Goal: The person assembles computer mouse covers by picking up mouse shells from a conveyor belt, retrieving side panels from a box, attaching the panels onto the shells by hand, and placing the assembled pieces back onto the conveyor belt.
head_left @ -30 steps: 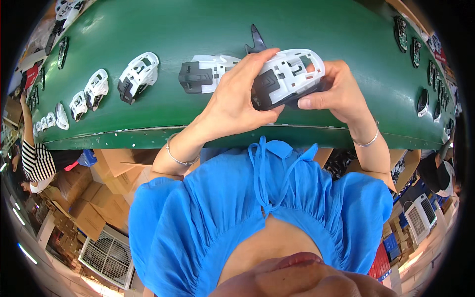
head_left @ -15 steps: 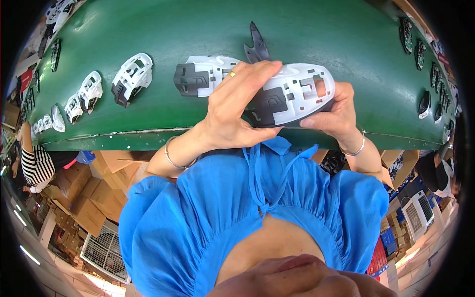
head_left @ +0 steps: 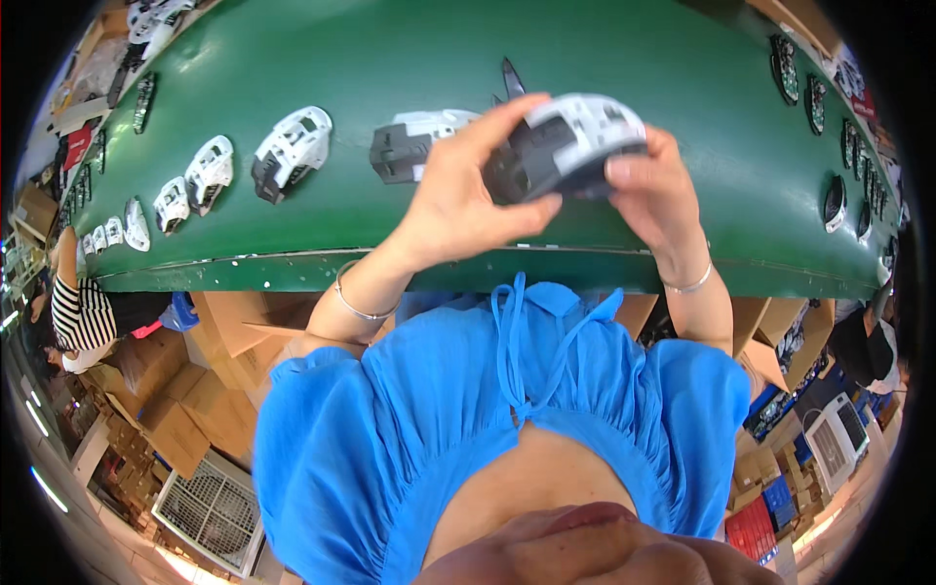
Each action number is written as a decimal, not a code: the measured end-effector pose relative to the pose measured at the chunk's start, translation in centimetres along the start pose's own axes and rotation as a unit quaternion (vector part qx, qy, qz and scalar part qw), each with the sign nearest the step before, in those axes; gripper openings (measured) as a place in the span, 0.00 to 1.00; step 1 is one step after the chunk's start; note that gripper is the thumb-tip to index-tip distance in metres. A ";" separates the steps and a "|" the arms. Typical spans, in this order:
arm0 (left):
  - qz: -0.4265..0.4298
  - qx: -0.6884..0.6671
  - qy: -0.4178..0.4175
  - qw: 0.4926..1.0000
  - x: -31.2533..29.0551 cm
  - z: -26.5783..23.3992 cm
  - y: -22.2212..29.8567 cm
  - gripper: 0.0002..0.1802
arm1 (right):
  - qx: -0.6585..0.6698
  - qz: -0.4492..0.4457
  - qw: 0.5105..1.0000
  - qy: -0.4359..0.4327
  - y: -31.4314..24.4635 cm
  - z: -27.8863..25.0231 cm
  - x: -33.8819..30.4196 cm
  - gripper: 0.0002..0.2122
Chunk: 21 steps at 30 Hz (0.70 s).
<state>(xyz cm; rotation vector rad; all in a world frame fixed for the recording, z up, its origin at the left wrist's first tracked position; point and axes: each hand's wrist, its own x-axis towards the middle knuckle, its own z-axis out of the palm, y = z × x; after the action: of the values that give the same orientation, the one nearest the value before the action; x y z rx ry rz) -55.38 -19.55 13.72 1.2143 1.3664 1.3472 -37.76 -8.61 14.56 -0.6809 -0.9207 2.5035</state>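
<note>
Over the belt I hold a white and dark grey plastic computer mouse shell point(head_left: 590, 132) with cut-outs, tilted and slightly blurred by motion. My left hand point(head_left: 463, 190) curves round its dark end, index finger along the far side, thumb along the near side. The other end is gripped by my right hand point(head_left: 655, 185), thumb on the near edge. Just left of my left hand, a second white and grey mouse shell point(head_left: 402, 154) lies on the belt, partly hidden by my fingers. Behind my hands a thin dark pointed plastic piece point(head_left: 512, 80) shows only in part.
More mouse shells point(head_left: 292, 154) form a row along the green belt point(head_left: 409, 58) to the left. Dark mouse bases with circuit boards point(head_left: 815, 102) line the right side. Cardboard boxes point(head_left: 200, 409) stand below the belt, beside a white-framed fan point(head_left: 210, 507). A person in striped clothing point(head_left: 83, 317) is at far left.
The mouse shell in my hands has been raised away from me and tilted, both hands moving with it. The view has shifted slightly, so the shells on the left appear farther right.
</note>
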 end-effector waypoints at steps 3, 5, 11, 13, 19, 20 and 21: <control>0.107 0.111 -0.055 0.986 -1.3 -0.2 0.2 0.39 | -0.058 -0.040 0.998 -0.002 1.7 0.0 -2.5 0.15; 0.040 0.091 -0.123 0.987 -1.6 -0.5 0.8 0.40 | -0.052 -0.044 0.998 -0.006 2.2 0.2 -3.4 0.15; -0.003 -0.223 0.006 0.975 -0.3 -1.0 0.2 0.47 | -0.349 -0.258 0.896 0.095 1.3 1.6 -3.4 0.13; -0.082 -0.408 -0.073 0.906 -0.3 -2.5 0.0 0.39 | -0.453 -0.365 0.809 0.082 1.8 3.2 -1.7 0.12; -0.125 -0.508 -0.019 0.852 -0.9 -3.1 0.5 0.27 | -0.707 -0.502 0.487 -0.106 1.1 4.8 1.8 0.18; -0.096 -0.558 -0.005 0.824 -0.8 -3.7 0.3 0.26 | -0.684 -0.482 0.537 -0.108 0.4 4.5 2.0 0.18; -0.119 -0.532 0.025 0.838 -0.3 -4.2 1.0 0.25 | -0.659 -0.461 0.584 -0.108 -0.4 4.0 2.2 0.18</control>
<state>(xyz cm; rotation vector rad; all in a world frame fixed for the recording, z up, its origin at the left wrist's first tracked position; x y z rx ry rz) -59.33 -20.67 14.93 0.2344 0.5414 1.5883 -41.74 -9.19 16.80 -0.0559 -2.3887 0.6347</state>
